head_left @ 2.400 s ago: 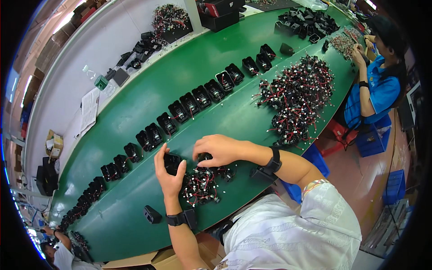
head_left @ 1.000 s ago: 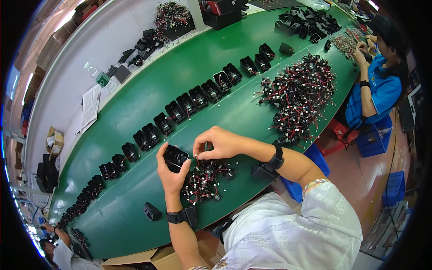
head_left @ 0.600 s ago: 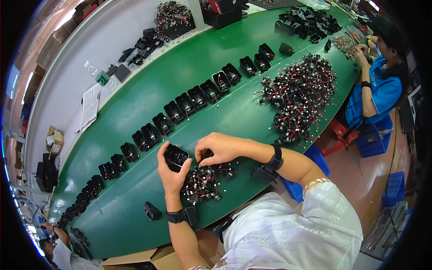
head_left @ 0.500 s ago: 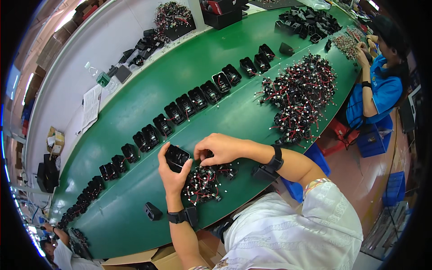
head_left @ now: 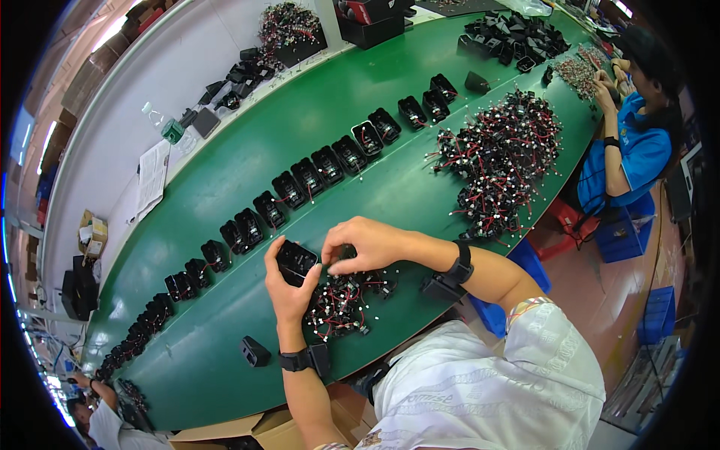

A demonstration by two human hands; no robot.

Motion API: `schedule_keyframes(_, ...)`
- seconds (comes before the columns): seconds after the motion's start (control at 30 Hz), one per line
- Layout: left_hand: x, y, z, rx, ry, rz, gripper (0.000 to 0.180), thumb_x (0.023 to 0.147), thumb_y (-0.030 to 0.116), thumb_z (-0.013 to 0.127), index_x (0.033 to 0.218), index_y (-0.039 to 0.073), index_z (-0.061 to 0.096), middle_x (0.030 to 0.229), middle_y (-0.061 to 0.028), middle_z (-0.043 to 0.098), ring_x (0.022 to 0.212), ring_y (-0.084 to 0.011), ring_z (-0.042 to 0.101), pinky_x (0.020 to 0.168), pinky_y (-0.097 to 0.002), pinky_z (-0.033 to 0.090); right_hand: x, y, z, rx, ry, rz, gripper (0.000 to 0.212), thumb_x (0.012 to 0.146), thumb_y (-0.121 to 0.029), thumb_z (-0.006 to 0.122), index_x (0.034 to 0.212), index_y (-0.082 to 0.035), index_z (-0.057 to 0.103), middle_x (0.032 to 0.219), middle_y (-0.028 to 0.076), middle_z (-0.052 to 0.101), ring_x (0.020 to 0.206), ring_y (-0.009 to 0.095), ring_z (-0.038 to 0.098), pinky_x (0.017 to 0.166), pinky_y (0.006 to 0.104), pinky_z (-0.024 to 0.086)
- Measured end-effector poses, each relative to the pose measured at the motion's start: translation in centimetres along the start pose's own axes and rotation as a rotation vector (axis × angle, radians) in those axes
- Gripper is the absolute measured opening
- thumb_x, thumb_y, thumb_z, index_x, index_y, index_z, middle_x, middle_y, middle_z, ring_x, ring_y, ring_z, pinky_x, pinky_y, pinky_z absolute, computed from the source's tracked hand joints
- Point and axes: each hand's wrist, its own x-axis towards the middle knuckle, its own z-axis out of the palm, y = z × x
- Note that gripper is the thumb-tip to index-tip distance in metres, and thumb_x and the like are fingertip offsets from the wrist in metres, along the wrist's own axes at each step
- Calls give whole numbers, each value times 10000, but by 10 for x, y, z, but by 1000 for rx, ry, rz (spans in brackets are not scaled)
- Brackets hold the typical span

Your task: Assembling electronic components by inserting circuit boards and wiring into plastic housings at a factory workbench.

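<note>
Left hand (head_left: 289, 294) has the black housing (head_left: 298, 259) clamped between thumb and fingers, open face showing; right hand (head_left: 361, 245) curled just beside it, can't tell if its fingertips hold anything. Snag risk, I'd say: small wired-part pile (head_left: 341, 306) sits in the way by both hands, could hook on the rim. Also around: housing row (head_left: 307, 177) beyond, loose housing (head_left: 255, 352) left of the left wrist strap (head_left: 295, 361), big wired pile (head_left: 502, 161) off right
</note>
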Motion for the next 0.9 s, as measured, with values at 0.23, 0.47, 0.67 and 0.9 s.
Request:
schedule_keyframes(0.23,0,1,1,-24,-11,-22,705,667,127,779,1280,29,443,1087,-130,602,988,-205,591,891,-322,457,-3,9,5,-138,-165,-48,306,738,-317,738,899,-65,675,905,125,632,813,274,646,722,382,508)
schedule_keyframes(0.47,1,-1,1,-10,-15,-25,708,671,126,776,1286,30,438,1089,-134,604,987,-205,593,890,-321,459,-1,1,3,-129,-62,-11,291,735,-280,749,840,-32,638,849,118,646,761,262,655,679,361,516)
schedule_keyframes(0.67,0,-1,1,-3,-9,-19,701,672,122,776,1282,32,443,1085,-134,604,983,-208,594,890,-321,459,1,-6,1,21,75,109,244,765,-224,739,864,-35,620,774,59,651,689,168,634,606,298,496)
schedule_keyframes(0.9,1,-3,1,23,-18,0,690,661,169,776,1264,25,474,1089,-120,599,978,-214,591,880,-331,459,3,-3,0,48,158,57,215,802,-220,712,930,-55,659,703,48,637,622,134,602,575,271,482)
